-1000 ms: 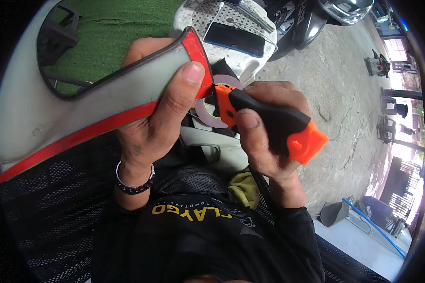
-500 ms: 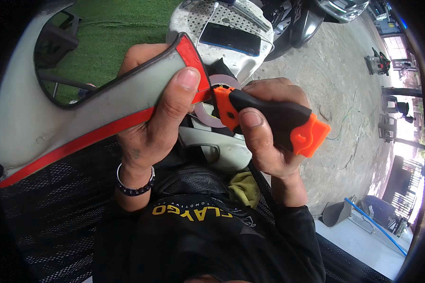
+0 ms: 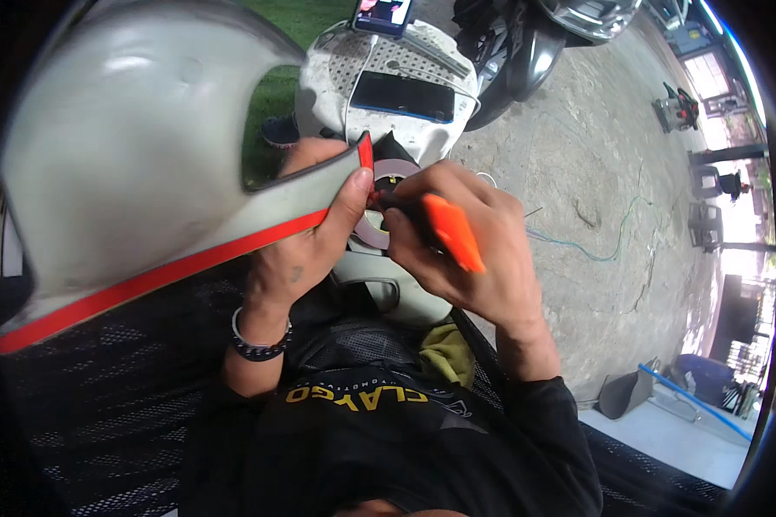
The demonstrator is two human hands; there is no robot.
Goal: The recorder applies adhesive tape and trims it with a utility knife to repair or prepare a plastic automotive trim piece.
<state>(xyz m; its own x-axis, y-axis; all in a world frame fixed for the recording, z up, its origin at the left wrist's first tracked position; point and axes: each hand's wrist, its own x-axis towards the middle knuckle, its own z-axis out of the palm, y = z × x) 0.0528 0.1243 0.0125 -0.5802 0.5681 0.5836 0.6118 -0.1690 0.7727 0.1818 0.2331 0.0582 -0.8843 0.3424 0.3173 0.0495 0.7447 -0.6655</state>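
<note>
From my distant post I saw that the left hand (image 3: 319, 237) pinched a large, curved, grey-white panel with dark edging (image 3: 147, 155) at its narrow end, the thumb on the near face and the fingers behind it. I think this place was chosen because it kept the end steady, while the wide part reached far to the left, above the black mesh material (image 3: 121, 370). The long, flat, glossy red strip (image 3: 177, 267) on the lower border was turned toward the person, so it seemed easy to look at. The right hand (image 3: 491, 241) was closed around a black and orange hand tool (image 3: 453, 233), with its front part pointed to the panel's narrow end. Probably the hands stayed so near to each other for better control; but the tool was blurred, and I cannot tell whether its tip was touching. Behind the hands was a pale mauve tape ring (image 3: 397, 165), partly covered by them. Below it lay a smaller grey-white moulded part with a dark opening (image 3: 422, 306), beside a crumpled yellow-green cloth (image 3: 447, 355). Farther away, a white perforated plastic stool (image 3: 321, 110) carried a flat black phone (image 3: 405, 96), perhaps because it served as a small side table within reach.
</note>
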